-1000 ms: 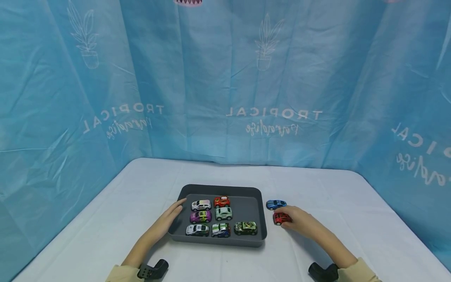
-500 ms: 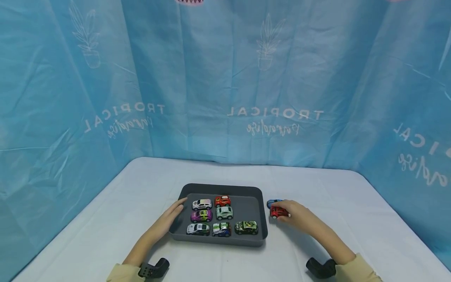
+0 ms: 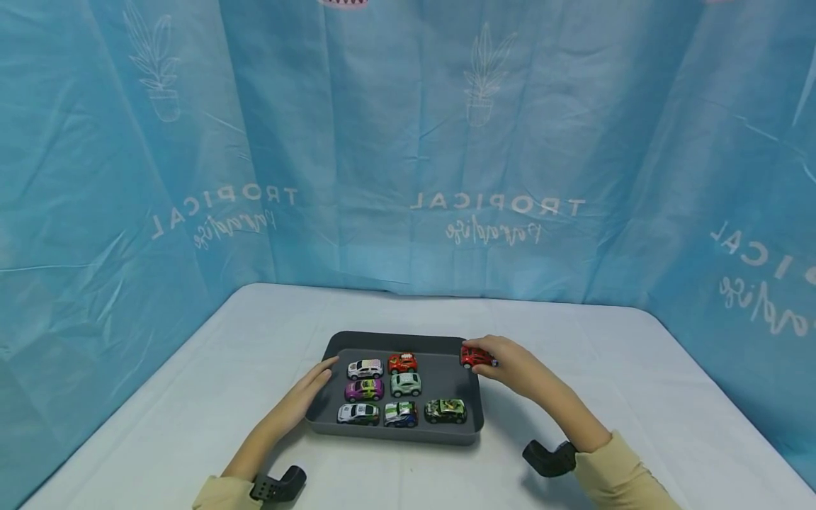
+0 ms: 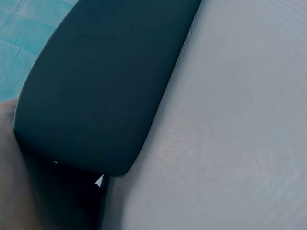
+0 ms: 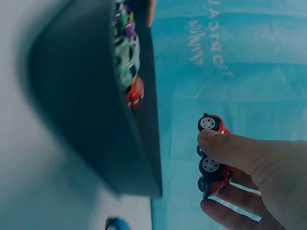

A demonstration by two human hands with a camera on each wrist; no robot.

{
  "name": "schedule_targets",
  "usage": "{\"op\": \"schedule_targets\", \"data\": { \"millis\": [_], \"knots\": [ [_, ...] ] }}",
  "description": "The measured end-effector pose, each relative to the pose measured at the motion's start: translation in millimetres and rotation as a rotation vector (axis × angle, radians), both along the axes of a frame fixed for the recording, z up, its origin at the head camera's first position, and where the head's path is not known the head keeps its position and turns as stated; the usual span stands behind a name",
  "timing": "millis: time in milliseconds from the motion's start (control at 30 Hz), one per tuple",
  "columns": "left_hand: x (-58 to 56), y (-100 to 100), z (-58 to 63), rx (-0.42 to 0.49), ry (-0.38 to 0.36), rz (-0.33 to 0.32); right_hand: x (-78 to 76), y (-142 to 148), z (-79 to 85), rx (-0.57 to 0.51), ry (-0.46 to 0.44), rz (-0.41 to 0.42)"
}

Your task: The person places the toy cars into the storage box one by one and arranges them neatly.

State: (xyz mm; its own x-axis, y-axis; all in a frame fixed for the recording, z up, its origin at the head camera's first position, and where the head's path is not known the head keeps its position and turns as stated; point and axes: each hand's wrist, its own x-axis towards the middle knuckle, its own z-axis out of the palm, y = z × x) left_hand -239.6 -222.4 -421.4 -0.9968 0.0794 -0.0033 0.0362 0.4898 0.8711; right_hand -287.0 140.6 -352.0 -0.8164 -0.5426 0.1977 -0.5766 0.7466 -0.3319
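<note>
A small red toy car (image 3: 477,356) is pinched between the thumb and fingers of my right hand (image 3: 510,363). In the head view it overlaps the right rim of the dark grey tray (image 3: 446,433). The right wrist view shows the red toy car (image 5: 218,177) lifted, its wheels turned to the tray's side. My left hand (image 3: 298,400) rests on the tray's left rim with fingers straight. Inside stand several toy cars, among them a camouflage one (image 3: 445,411), a purple one (image 3: 364,389), a pale green one (image 3: 405,384) and an orange-red one (image 3: 402,363).
A blue toy car (image 5: 116,224) lies on the table beside the tray, seen in the right wrist view; my right hand hides it from the head view. The white-covered table (image 3: 395,482) runs back to a blue printed curtain (image 3: 408,142).
My right hand has lifted the red toy car from the table and carried it left and away from me, over the tray's right rim. My left hand has stayed in place.
</note>
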Motion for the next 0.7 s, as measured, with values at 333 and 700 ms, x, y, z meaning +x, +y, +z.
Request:
{"op": "schedule_targets", "data": {
  "millis": [333, 700],
  "knots": [
    [-0.1, -0.4, -1.1, -0.007, -0.004, -0.003, -8.8, -36.2, 2.2, -0.032, -0.019, 0.032],
    [1.4, 1.1, 0.5, -0.011, -0.009, 0.003, -16.8, -56.2, -20.0, 0.066, -0.034, 0.014]
  ]
}}
